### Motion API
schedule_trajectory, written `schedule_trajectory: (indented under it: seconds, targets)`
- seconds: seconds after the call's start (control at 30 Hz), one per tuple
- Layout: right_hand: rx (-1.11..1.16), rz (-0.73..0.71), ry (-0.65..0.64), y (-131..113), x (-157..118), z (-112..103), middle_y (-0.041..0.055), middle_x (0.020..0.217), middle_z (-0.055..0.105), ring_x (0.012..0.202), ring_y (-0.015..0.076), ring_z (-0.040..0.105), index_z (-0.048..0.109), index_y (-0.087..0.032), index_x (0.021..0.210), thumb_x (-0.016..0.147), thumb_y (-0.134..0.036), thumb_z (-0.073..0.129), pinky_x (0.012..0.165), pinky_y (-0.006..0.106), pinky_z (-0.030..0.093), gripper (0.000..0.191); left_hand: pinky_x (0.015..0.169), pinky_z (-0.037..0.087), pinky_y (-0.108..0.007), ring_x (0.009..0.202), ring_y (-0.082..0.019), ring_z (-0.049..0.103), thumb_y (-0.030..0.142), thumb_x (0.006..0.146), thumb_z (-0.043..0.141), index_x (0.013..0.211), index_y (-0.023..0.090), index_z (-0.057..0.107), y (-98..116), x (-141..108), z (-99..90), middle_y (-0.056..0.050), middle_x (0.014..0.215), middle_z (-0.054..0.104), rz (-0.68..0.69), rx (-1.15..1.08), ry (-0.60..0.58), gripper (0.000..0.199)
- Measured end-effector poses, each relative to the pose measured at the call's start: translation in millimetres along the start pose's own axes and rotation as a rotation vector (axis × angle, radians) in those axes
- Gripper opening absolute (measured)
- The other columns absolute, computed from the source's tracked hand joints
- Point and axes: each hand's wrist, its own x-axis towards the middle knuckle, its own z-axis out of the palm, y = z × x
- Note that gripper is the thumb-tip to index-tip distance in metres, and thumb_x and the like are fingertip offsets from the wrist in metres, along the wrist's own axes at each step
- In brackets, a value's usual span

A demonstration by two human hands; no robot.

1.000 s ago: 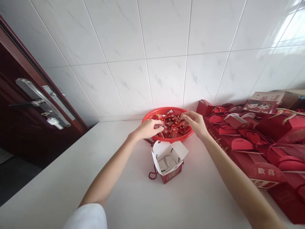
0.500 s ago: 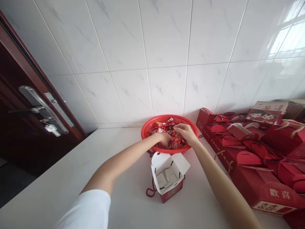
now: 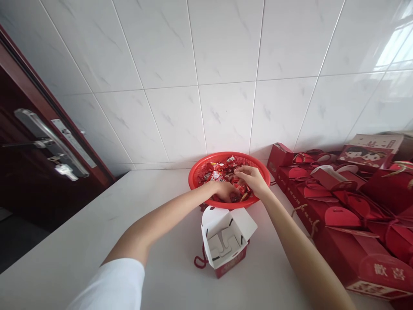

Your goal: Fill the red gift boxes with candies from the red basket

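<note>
A red plastic basket (image 3: 195,168) holds many wrapped candies (image 3: 217,174), mostly red. Both of my hands are inside it. My left hand (image 3: 226,190) is low among the candies near the front rim, its fingers curled down and partly hidden, so what they grip cannot be made out. Over the right part of the candies is my right hand (image 3: 251,177), thumb and fingertips drawn together; anything between them is too small to name. Just in front of the basket stands an open red and white box (image 3: 226,241), its flaps up, a dark red cord at its left side.
Many red gift boxes (image 3: 338,254) with bows and cords fill the right side of the white table (image 3: 145,267). A tiled wall (image 3: 226,116) rises behind. A dark red door (image 3: 29,181) with keys in its lock is at the left.
My left hand has shifted slightly right among the candies, and its fingers are more hidden. My right hand is nearly unchanged. The camera view has shifted a little.
</note>
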Motion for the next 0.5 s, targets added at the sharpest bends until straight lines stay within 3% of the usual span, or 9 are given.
schedule_trajectory:
  seconds: [0.1,0.17,0.33,0.5]
  targets:
    - [-0.003,0.002,0.008,-0.1,-0.4,0.3,0.0022,0.062,0.069,0.047,0.0113,0.057,0.068,-0.018,0.067,0.064,-0.028,0.077,0.046,0.023,0.045,0.014,0.068,0.050,-0.033,0.063,-0.019,0.059,0.015,0.060,0.073,0.073,0.021,0.069,-0.5,8.3,-0.2,0.004,0.059,0.059,0.046,0.011,-0.112,0.015]
    - [-0.001,-0.002,0.023,-0.1,-0.2,0.2,0.0021,0.060,0.069,0.047,0.0121,0.057,0.068,-0.018,0.066,0.064,-0.028,0.078,0.046,0.024,0.046,0.013,0.072,0.049,-0.036,0.063,-0.020,0.058,0.016,0.061,0.073,0.066,0.020,0.064,-3.9,13.6,-2.2,0.003,0.056,0.054,0.043,-0.005,-0.107,0.011]
    - [0.032,-0.024,0.116,2.0,2.1,-1.8,0.0019,0.065,0.070,0.055,0.0137,0.060,0.070,-0.020,0.066,0.064,-0.027,0.077,0.055,0.027,0.051,0.010,0.078,0.050,-0.031,0.078,-0.021,0.064,0.021,0.075,0.067,0.075,0.019,0.065,-17.4,14.4,-13.7,0.000,0.073,0.065,0.040,-0.202,0.022,0.003]
    - [0.066,-0.049,0.267,7.0,6.8,-4.7,0.0022,0.076,0.072,0.073,0.0170,0.065,0.071,-0.021,0.074,0.066,-0.030,0.077,0.062,0.027,0.053,0.014,0.084,0.052,-0.029,0.092,-0.021,0.067,0.027,0.083,0.062,0.088,0.017,0.067,-21.3,9.5,-22.7,-0.003,0.093,0.072,0.073,-0.487,0.176,0.012]
